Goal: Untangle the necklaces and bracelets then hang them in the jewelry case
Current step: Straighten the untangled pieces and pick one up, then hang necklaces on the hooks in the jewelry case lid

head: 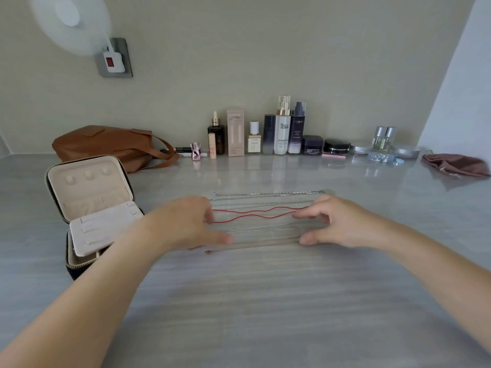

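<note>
Several necklaces lie in straight parallel rows on the grey table: silver chains at the back, a red cord in the middle, a thin pale chain and a rose-gold chain at the front. My left hand rests at the left ends, with its fingertips on the red cord and its thumb spread towards the front chains. My right hand mirrors it at the right ends, its index fingertip touching the cord. Neither thumb pinches anything. The open jewelry case stands to the left, its hooks bare.
A brown leather bag lies behind the case. A row of cosmetic bottles and jars lines the back wall. At the far right lies a mauve pouch. A wall socket with a plug is high on the left.
</note>
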A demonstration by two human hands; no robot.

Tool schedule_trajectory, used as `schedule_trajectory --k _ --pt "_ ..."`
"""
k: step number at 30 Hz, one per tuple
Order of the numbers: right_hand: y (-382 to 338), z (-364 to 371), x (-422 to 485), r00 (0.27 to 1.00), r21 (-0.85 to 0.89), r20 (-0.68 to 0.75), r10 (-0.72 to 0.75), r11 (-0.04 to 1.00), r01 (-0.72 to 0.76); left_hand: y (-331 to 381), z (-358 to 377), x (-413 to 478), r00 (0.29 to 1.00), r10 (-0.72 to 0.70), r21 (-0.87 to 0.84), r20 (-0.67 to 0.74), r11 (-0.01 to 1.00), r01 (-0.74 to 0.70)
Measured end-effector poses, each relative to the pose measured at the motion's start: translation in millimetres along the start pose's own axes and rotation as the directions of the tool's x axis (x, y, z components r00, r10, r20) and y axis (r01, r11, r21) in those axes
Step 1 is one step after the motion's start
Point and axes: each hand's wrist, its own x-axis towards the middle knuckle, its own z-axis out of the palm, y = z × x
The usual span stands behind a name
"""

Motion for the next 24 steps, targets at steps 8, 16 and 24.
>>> schedule_trajectory --k 8,16,24 --pt "-2.5 12.4 6.1 0.995 0.120 -0.096 -0.040 0.991 0.051 45.7 46.0 7.5 0.950 0.291 -0.121 -0.112 0.945 -0.304" --pt "-16.6 14.8 -0.9 0.995 -0.198 0.031 -0.099 0.975 0.103 60.6 51.6 3.2 0.946 0.287 -0.160 -0.152 0.937 -0.310" --pt "-25.0 10.6 -7.0 0.993 0.161 0.080 -0.089 0.984 0.075 62.9 59.3 1.2 0.927 0.309 -0.156 -0.211 0.926 -0.344"
